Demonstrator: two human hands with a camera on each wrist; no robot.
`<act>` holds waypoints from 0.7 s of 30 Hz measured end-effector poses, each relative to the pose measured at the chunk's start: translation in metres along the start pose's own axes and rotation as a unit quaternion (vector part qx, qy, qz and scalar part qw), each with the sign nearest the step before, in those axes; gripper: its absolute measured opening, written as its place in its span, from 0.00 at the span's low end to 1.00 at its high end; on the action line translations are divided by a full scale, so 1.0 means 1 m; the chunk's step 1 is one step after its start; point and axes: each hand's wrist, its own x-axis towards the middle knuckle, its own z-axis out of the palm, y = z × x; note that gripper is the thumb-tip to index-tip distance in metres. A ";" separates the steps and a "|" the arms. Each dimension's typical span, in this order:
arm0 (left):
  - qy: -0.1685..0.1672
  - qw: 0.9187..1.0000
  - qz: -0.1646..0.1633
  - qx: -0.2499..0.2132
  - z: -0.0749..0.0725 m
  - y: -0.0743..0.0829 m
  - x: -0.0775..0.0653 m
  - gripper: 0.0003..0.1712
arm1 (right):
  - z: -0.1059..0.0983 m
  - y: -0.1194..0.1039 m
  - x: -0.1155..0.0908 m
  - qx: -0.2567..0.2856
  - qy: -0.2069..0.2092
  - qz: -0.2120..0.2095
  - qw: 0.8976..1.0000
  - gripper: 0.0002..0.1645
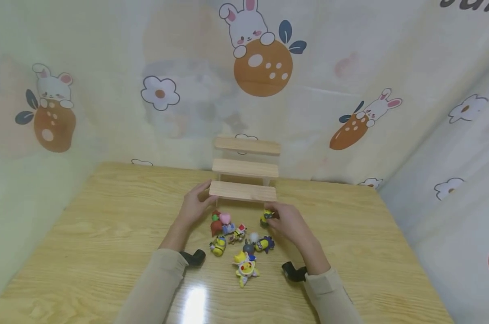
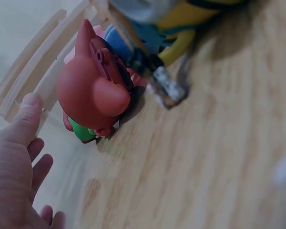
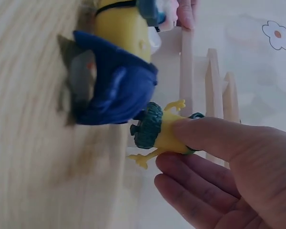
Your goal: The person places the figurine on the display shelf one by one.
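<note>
A three-tier wooden stand (image 1: 242, 191) stands at the back of the table. My left hand (image 1: 194, 205) is at the left end of its lowest step, the thumb touching the step's edge and the other fingers loosely extended. Between thumb and fingers my right hand (image 1: 290, 221) pinches a yellow minion figure (image 3: 168, 130) with a dark green, leaf-like skirt, just in front of the stand's right end. Close by in the right wrist view lies a minion in a blue cape (image 3: 117, 81). A red figure (image 2: 93, 88) is nearest my left hand.
Several small figures lie on the wooden table (image 1: 119, 234) between my arms, among them a Pikachu in white (image 1: 246, 268), a yellow minion (image 1: 218, 246) and a pink figure (image 1: 225, 218). A patterned curtain (image 1: 187, 130) hangs right behind the stand.
</note>
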 end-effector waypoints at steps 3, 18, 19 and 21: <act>-0.002 1.000 -0.005 -0.003 -0.002 0.000 0.001 0.40 | -0.004 -0.004 0.003 0.002 0.007 -0.007 1.000 0.21; -0.004 1.000 0.001 -0.015 -0.001 0.001 0.005 0.40 | -0.050 -0.045 0.051 -0.053 0.044 -0.068 0.995 0.18; -0.004 1.000 0.002 -0.012 -0.001 0.000 0.004 0.40 | -0.053 -0.049 0.057 -0.052 0.048 -0.072 0.995 0.18; -0.004 1.000 -0.001 -0.009 -0.002 -0.001 0.002 0.41 | -0.059 -0.057 0.069 -0.054 0.053 -0.080 0.994 0.19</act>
